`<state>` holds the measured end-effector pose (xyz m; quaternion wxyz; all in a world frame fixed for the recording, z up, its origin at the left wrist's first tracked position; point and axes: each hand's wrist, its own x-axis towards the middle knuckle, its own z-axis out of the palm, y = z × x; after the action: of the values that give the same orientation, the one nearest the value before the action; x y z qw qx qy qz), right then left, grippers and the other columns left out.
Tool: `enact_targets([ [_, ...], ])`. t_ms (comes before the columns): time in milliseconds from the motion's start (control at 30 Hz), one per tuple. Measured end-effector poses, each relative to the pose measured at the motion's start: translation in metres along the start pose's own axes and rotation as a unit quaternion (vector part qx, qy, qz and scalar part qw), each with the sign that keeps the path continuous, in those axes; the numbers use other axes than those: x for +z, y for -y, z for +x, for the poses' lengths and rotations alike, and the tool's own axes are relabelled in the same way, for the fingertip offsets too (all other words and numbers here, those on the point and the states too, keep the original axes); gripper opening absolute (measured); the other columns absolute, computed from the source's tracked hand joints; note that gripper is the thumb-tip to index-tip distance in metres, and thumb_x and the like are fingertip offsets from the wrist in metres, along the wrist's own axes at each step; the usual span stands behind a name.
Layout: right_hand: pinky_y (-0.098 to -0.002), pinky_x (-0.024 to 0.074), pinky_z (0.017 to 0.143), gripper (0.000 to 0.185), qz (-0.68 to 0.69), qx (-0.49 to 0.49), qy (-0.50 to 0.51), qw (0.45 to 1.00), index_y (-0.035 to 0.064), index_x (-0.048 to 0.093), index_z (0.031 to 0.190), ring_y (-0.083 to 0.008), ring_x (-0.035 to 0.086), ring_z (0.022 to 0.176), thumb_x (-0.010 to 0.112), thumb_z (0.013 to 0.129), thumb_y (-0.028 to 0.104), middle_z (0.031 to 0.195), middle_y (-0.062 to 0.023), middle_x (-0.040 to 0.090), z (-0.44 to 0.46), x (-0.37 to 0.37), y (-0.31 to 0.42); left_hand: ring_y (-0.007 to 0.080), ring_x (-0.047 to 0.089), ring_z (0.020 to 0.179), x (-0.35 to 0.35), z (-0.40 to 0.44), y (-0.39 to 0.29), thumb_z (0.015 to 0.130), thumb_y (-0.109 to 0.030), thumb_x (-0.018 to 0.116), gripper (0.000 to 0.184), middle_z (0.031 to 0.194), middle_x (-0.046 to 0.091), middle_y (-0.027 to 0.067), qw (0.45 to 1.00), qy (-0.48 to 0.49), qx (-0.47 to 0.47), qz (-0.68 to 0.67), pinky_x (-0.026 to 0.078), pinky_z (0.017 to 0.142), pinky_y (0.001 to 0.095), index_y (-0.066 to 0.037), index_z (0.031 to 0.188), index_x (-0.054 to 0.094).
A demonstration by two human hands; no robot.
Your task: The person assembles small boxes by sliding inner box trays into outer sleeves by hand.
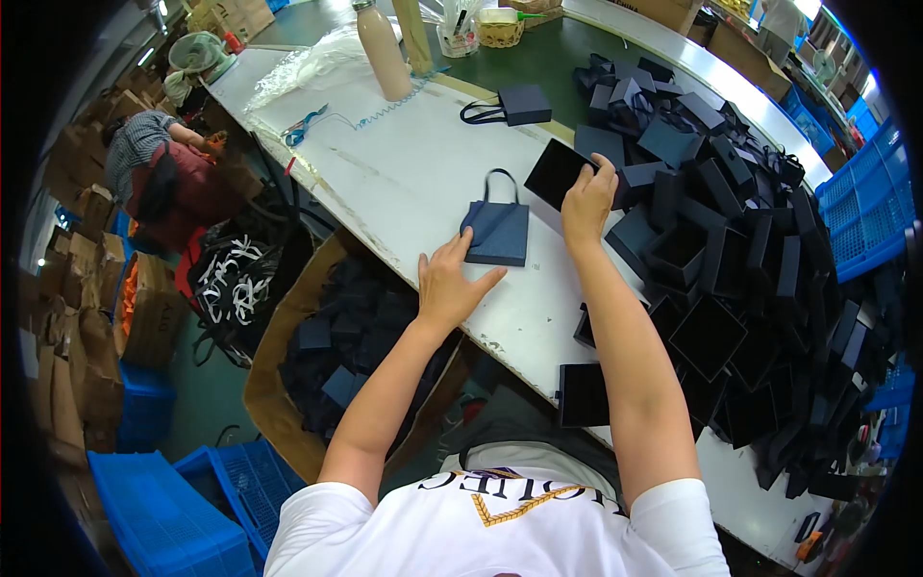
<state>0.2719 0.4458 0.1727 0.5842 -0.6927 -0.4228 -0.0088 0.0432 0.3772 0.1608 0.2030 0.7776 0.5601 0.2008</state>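
Observation:
On the white table lies a small dark blue box (pixel 499 234) with a ribbon loop at its top edge. My left hand (pixel 450 282) rests at the lower left of that box, fingertips touching its left edge, thumb spread out to the right. My right hand (pixel 588 200) grips the right side of an open black box (pixel 557 174), its dark inside facing up, just above the table. Another dark box with a ribbon loop (pixel 524 105) lies farther back. A large heap of dark boxes (pixel 707 250) spreads to the right of my right arm.
Blue-handled scissors (pixel 306 127), a beige bottle (pixel 383 53) and clear plastic film (pixel 312 69) are on the table. A carton of dark boxes (pixel 279 375) stands below the left edge. Blue crates (pixel 163 514) sit lower left. A person (pixel 159 163) bends over at far left.

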Motion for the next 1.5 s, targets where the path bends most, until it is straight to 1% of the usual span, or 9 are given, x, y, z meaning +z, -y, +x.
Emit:
enact_targets([
  [67, -0.0507, 0.0494, 0.094, 0.027, -0.027, -0.036, 0.035, 0.998, 0.0016, 0.055, 0.128, -0.0469, 0.062, 0.107, 0.051, 0.106, 0.016, 0.122, -0.0263, 0.058, 0.002, 0.007, -0.006, 0.036, 0.049, 0.141, -0.005, 0.002, 0.011, 0.077, -0.059, 0.083, 0.109, 0.158, 0.045, 0.0232, 0.999, 0.022, 0.017, -0.026, 0.025, 0.119, 0.0674, 0.002, 0.155, 0.04],
  [233, -0.0528, 0.0507, 0.093, 0.025, -0.057, 0.033, 0.205, 0.977, 0.0017, 0.059, 0.124, -0.0487, 0.063, 0.107, 0.053, 0.103, 0.015, 0.115, -0.0286, 0.064, -0.011, 0.003, -0.009, 0.0397, 0.046, 0.142, -0.024, -0.006, -0.008, 0.069, -0.054, 0.09, 0.116, 0.162, 0.037, 0.0255, 0.999, 0.022, -0.009, 0.024, 0.029, 0.119, 0.0627, 0.003, 0.155, 0.038],
  [333, -0.054, 0.051, 0.092, 0.023, -0.055, 0.005, 0.275, 0.96, -0.0004, 0.062, 0.119, -0.0508, 0.064, 0.104, 0.053, 0.102, 0.013, 0.108, -0.0314, 0.067, -0.03, -0.018, 0.013, 0.0411, 0.042, 0.144, -0.026, -0.018, -0.03, 0.064, -0.048, 0.095, 0.124, 0.16, 0.035, 0.0261, 0.993, 0.017, -0.027, 0.113, 0.036, 0.119, 0.0496, 0.005, 0.157, 0.031],
  [567, -0.0512, 0.0508, 0.092, 0.024, -0.054, 0.062, 0.41, 0.908, -0.0023, 0.06, 0.118, -0.0508, 0.065, 0.104, 0.054, 0.102, 0.015, 0.106, -0.0328, 0.069, -0.042, -0.049, 0.019, 0.0429, 0.038, 0.138, -0.01, -0.021, 0.004, 0.06, -0.036, 0.098, 0.14, 0.147, 0.04, 0.0241, 0.996, -0.064, 0.019, -0.062, 0.032, 0.119, 0.0506, 0.003, 0.162, 0.012],
  [667, -0.0442, 0.0518, 0.09, 0.026, -0.054, 0.038, 0.479, 0.875, -0.0026, 0.06, 0.119, -0.0401, 0.068, 0.098, 0.053, 0.103, 0.017, 0.103, -0.0277, 0.069, -0.041, -0.054, 0.019, 0.0428, 0.038, 0.138, -0.013, -0.026, 0.003, 0.058, -0.033, 0.099, 0.146, 0.15, 0.038, 0.0244, 0.996, -0.037, 0.075, -0.042, 0.031, 0.119, 0.0506, 0.001, 0.163, 0.003],
  [767, -0.0415, 0.051, 0.09, 0.026, -0.028, 0.062, 0.502, 0.862, -0.002, 0.06, 0.119, -0.0355, 0.067, 0.098, 0.053, 0.103, 0.018, 0.103, -0.0255, 0.069, -0.037, -0.06, 0.03, 0.0437, 0.037, 0.139, -0.012, -0.027, 0.008, 0.058, -0.03, 0.1, 0.147, 0.151, 0.036, 0.0245, 0.995, -0.026, 0.069, -0.065, 0.03, 0.12, 0.0508, 0.0, 0.164, 0.003],
  [867, -0.0448, 0.0519, 0.091, 0.025, 0.029, 0.08, 0.445, 0.891, -0.0018, 0.061, 0.119, -0.0436, 0.068, 0.102, 0.054, 0.103, 0.016, 0.103, -0.0305, 0.07, -0.046, -0.055, 0.023, 0.0445, 0.036, 0.14, -0.013, -0.028, 0.011, 0.058, -0.027, 0.1, 0.148, 0.151, 0.036, 0.0245, 0.991, -0.024, 0.056, -0.121, 0.029, 0.121, 0.0513, -0.001, 0.164, 0.001],
  [1367, -0.0439, 0.0508, 0.095, 0.028, 0.003, 0.165, 0.385, 0.908, -0.0005, 0.066, 0.12, -0.0412, 0.068, 0.106, 0.057, 0.1, 0.018, 0.11, -0.0266, 0.071, -0.073, -0.046, 0.018, 0.0412, 0.039, 0.139, -0.022, -0.035, 0.009, 0.057, -0.023, 0.098, 0.146, 0.148, 0.041, 0.0213, 0.989, -0.018, 0.048, -0.136, 0.031, 0.121, 0.0478, -0.006, 0.166, 0.003],
  [1500, -0.0442, 0.0507, 0.094, 0.027, -0.008, 0.205, 0.444, 0.872, -0.0014, 0.065, 0.118, -0.0416, 0.067, 0.106, 0.057, 0.1, 0.018, 0.111, -0.0265, 0.071, -0.062, -0.038, 0.005, 0.0429, 0.035, 0.141, -0.034, -0.037, 0.005, 0.058, -0.026, 0.098, 0.145, 0.148, 0.039, 0.0228, 0.993, 0.041, 0.05, -0.103, 0.028, 0.121, 0.0513, -0.009, 0.167, 0.004],
])
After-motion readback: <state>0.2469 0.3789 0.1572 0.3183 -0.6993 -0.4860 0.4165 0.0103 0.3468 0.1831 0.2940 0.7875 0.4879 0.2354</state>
